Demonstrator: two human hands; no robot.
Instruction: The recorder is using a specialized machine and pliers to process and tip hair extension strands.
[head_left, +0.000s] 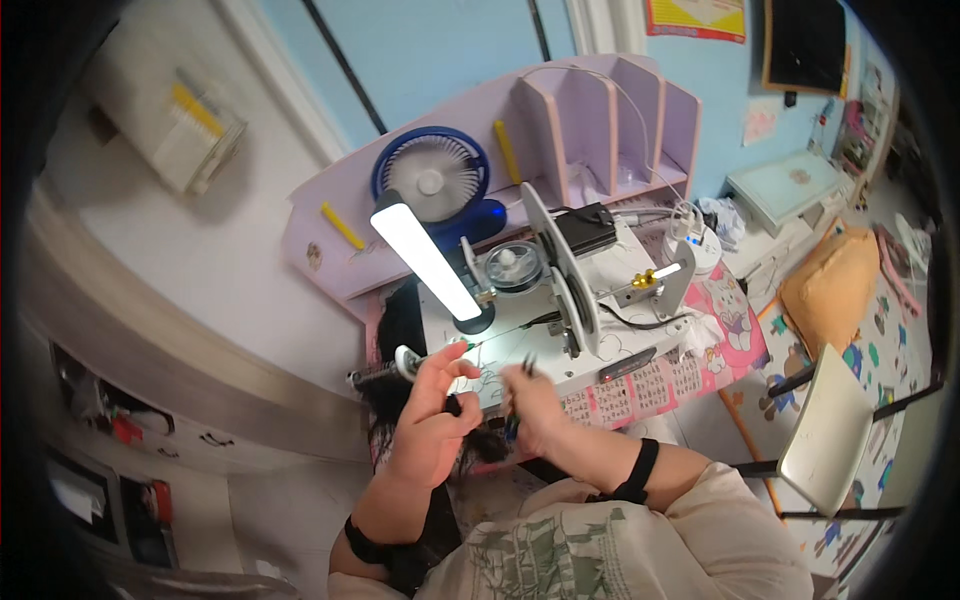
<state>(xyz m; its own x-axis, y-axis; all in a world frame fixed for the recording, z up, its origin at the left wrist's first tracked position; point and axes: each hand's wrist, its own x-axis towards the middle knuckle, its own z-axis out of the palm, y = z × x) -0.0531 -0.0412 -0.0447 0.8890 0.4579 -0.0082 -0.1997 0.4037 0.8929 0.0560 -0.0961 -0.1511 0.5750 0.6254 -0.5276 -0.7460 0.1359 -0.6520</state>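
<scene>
My left hand (435, 427) is raised over the front left of a white tabletop winding machine (517, 360), fingers bent. Its index fingertip is close to a small green piece (470, 345) on a thin taut line running to a dark tapered tip (541, 320). Whether the curled fingers pinch anything is unclear. In my right hand (536, 409) is a small hand tool (512, 427) with dark tips and a blue-green handle, its exact kind hidden by the fist. Black hair-like fibre (487, 446) hangs below and between the hands.
A lit lamp bar (427, 259) leans over the machine. Behind stand a blue fan (430, 182) and a lilac desk shelf (600, 127). A clear spool (514, 266) and upright white disc (562, 262) rise from the machine. Right are a power socket tower (694, 244) and chair (829, 431).
</scene>
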